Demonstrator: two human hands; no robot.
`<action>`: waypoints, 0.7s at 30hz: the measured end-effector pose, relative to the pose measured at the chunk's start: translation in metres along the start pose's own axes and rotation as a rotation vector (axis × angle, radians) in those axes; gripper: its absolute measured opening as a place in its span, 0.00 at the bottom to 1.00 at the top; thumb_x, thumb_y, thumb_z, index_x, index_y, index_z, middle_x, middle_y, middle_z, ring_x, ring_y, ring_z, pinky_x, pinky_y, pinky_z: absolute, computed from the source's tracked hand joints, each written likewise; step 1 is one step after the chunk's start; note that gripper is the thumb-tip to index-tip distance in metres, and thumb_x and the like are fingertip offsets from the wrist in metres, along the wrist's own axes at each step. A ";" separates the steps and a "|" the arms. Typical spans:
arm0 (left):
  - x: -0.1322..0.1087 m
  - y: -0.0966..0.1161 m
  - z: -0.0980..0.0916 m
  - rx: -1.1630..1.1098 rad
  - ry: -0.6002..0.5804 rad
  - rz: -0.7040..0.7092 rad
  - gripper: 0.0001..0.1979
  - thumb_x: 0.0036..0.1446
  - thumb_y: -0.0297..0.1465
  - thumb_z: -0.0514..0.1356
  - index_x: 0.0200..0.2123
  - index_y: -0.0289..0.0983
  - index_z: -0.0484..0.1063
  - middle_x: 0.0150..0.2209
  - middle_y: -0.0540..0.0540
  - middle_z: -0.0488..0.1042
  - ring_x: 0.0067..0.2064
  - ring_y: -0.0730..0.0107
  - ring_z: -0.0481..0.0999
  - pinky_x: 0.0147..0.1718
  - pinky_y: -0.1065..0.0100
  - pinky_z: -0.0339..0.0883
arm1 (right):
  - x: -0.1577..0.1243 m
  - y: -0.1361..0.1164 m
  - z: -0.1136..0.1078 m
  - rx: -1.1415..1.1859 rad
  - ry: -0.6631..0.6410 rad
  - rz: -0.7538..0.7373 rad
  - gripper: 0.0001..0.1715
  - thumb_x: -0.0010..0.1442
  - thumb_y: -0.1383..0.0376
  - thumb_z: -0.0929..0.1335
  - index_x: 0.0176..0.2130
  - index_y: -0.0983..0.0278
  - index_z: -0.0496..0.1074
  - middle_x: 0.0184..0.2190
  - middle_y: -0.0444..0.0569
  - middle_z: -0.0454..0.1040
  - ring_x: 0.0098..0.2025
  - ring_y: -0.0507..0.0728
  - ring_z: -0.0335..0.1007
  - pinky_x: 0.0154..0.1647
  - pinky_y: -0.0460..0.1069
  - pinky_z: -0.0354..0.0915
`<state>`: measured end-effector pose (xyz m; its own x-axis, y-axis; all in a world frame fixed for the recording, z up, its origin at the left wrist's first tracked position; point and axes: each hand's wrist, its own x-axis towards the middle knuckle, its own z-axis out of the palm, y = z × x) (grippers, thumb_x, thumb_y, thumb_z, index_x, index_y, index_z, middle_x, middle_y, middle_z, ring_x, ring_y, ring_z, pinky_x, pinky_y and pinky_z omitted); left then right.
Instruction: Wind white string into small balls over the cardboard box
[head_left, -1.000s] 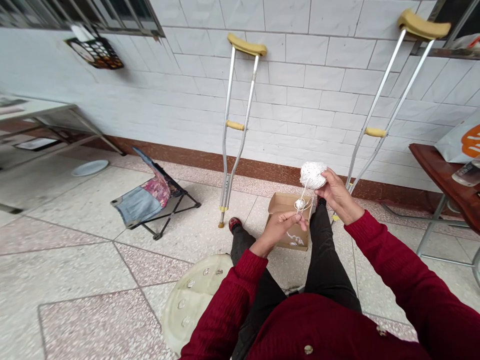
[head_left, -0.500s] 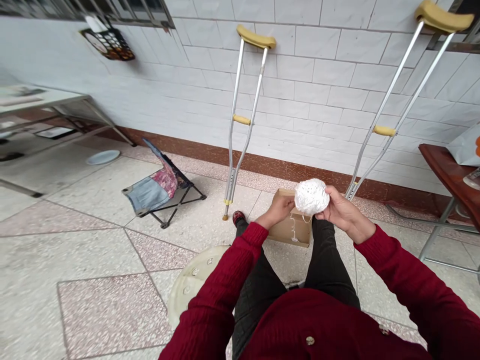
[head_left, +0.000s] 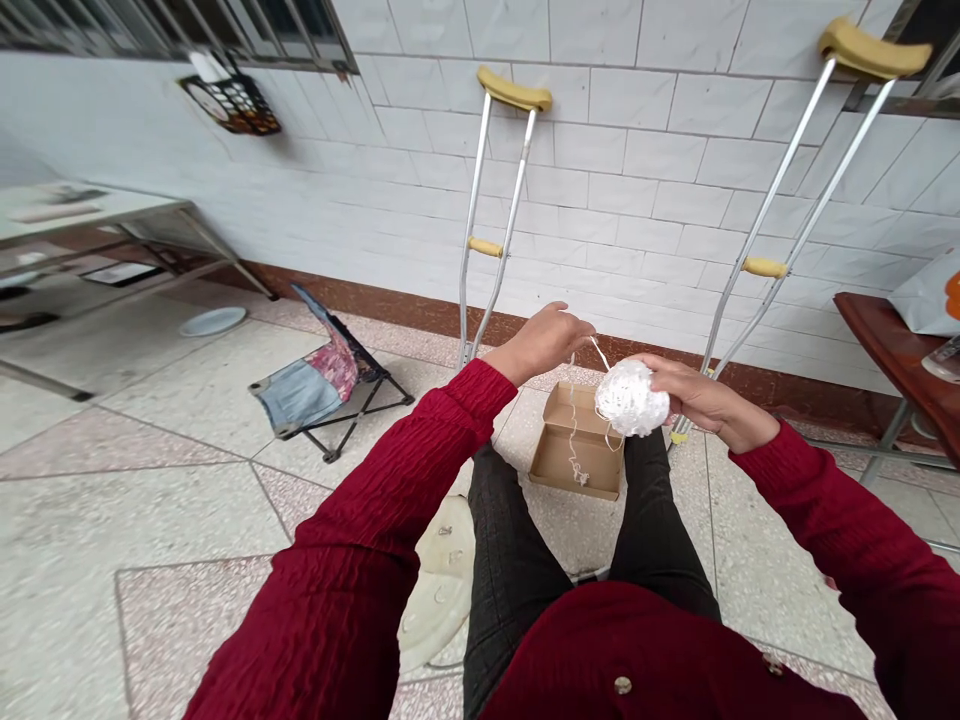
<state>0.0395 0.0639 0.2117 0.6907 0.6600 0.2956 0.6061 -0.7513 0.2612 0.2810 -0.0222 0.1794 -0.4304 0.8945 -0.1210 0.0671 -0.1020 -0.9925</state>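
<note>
A ball of white yarn (head_left: 634,398) is gripped in my right hand (head_left: 694,395), whose fingers wrap its far right side. My left hand (head_left: 551,338) is raised to the upper left of the ball, pinching a strand of the yarn. That strand (head_left: 599,353) runs taut between the fingers and the ball. From the left hand a loose, wavy tail (head_left: 574,425) hangs down to a small heap in the open cardboard box (head_left: 551,462), which lies on the floor between my legs.
Two crutches, one left (head_left: 472,200) and one right (head_left: 799,170), lean on the tiled wall. A folding stool (head_left: 296,385) stands to the left, near a plate (head_left: 213,321) on the floor. At the right is a brown table (head_left: 870,330). A pale round lid-like object (head_left: 439,590) lies by my left leg.
My left hand has moved up and away from the ball, drawing out a strand. The right hand has shifted slightly right with the ball, its grip turned more over the top.
</note>
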 end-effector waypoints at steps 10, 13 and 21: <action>-0.017 0.050 0.025 0.150 -0.023 -0.165 0.17 0.64 0.34 0.52 0.28 0.35 0.75 0.26 0.43 0.75 0.29 0.65 0.71 0.32 0.67 0.57 | 0.069 0.055 0.019 0.371 0.374 -0.034 0.28 0.45 0.64 0.73 0.44 0.58 0.61 0.35 0.42 0.72 0.32 0.53 0.73 0.29 0.50 0.75; -0.039 0.052 0.036 0.180 0.077 -0.163 0.18 0.65 0.32 0.51 0.26 0.36 0.74 0.25 0.43 0.74 0.30 0.64 0.70 0.37 0.65 0.59 | 0.075 0.056 0.019 0.483 0.416 -0.031 0.26 0.47 0.60 0.73 0.44 0.57 0.60 0.35 0.41 0.73 0.32 0.52 0.73 0.30 0.49 0.73; -0.073 0.031 0.101 -0.266 0.021 -0.262 0.17 0.64 0.35 0.52 0.27 0.37 0.75 0.28 0.47 0.76 0.32 0.66 0.72 0.35 0.69 0.61 | 0.067 0.040 0.018 0.537 0.356 -0.123 0.21 0.48 0.56 0.72 0.40 0.59 0.65 0.32 0.40 0.73 0.28 0.49 0.69 0.24 0.42 0.62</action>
<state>0.0474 -0.0081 0.1057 0.5154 0.8321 0.2050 0.6357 -0.5317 0.5596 0.2386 0.0258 0.1308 -0.0759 0.9935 -0.0849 -0.4621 -0.1105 -0.8799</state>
